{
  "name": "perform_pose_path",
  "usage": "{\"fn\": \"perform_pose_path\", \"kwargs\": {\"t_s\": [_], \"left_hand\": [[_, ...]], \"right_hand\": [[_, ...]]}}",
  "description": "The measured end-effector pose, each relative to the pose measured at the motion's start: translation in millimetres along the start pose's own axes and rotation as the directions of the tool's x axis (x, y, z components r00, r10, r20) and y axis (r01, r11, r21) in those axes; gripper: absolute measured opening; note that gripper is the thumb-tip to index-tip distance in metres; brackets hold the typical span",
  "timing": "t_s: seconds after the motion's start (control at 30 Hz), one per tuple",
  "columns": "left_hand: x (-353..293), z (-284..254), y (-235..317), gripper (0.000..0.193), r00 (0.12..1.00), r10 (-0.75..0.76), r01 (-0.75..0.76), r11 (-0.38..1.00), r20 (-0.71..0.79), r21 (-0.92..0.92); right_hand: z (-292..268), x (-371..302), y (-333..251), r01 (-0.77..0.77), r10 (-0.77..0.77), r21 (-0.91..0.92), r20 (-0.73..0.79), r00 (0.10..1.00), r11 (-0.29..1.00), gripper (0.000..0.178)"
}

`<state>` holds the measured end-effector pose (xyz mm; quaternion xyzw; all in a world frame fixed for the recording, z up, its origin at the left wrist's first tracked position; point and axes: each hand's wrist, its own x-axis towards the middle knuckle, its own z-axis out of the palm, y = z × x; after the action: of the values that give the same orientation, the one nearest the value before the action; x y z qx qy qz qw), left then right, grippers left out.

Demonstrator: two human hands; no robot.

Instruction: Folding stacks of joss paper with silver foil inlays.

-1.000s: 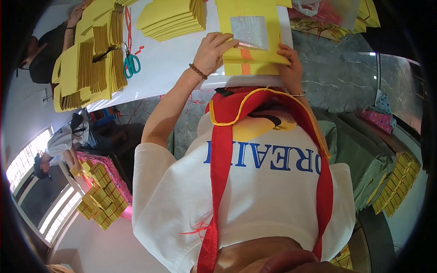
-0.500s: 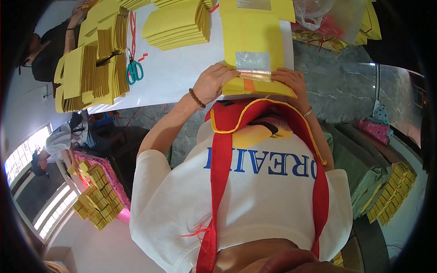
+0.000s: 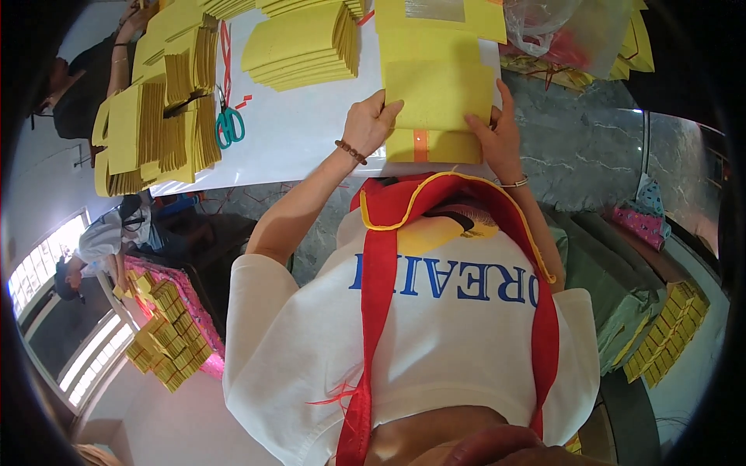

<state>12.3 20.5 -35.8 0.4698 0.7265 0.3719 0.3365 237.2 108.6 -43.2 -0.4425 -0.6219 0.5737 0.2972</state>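
Observation:
A folded wad of yellow joss paper point(image 3: 435, 97) lies at the table's near edge, with an orange strip point(image 3: 420, 145) crossing its front fold. My left hand point(image 3: 371, 123) grips its left side, thumb pressed on top. On the right side my right hand point(image 3: 499, 138) holds it the same way, thumb on the upper face and fingers at the edge. Just beyond lies more yellow paper bearing a silver foil patch point(image 3: 435, 8). Whatever lies beneath the top layer is hidden.
Left on the white table point(image 3: 291, 132) are a fanned yellow stack point(image 3: 299, 46), green-handled scissors point(image 3: 229, 126), red strips point(image 3: 226, 58) and tall paper piles point(image 3: 132, 132). A clear plastic bag point(image 3: 544, 31) sits at the far right. Two other people work at the left.
The nearer silver foil patch is now covered by a plain yellow layer. My hands have moved from the front fold to the wad's two sides, thumbs on top.

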Motion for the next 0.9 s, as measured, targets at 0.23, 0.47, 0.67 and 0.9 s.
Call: {"fn": "perform_pose_path", "kwargs": {"t_s": [0.23,0.47,0.67,0.9], "left_hand": [[11.2,2.8,-11.9,0.03,0.999,-0.046,0.046,0.998,0.002,-0.051],[15.5,-2.2,-0.8,0.026,0.979,-0.175,0.19,0.97,0.102,-0.155],[17.4,-11.1,1.3,0.029,0.959,-0.197,0.258,0.902,0.202,-0.346],[6.3,-14.4,46.9,0.031,0.924,0.375,-0.305,0.838,-0.071,0.453]], "right_hand": [[3.5,3.7,-20.2,0.053,-0.081,-0.38,-0.058,0.995,0.923,0.043],[7.7,18.4,12.8,0.061,-0.09,-0.205,-0.134,0.987,0.977,0.041],[10.2,22.9,13.6,0.073,-0.095,-0.165,-0.127,0.987,0.984,0.042],[9.5,24.1,1.0,-0.088,0.073,-0.272,-0.066,0.995,0.958,0.042]]}}
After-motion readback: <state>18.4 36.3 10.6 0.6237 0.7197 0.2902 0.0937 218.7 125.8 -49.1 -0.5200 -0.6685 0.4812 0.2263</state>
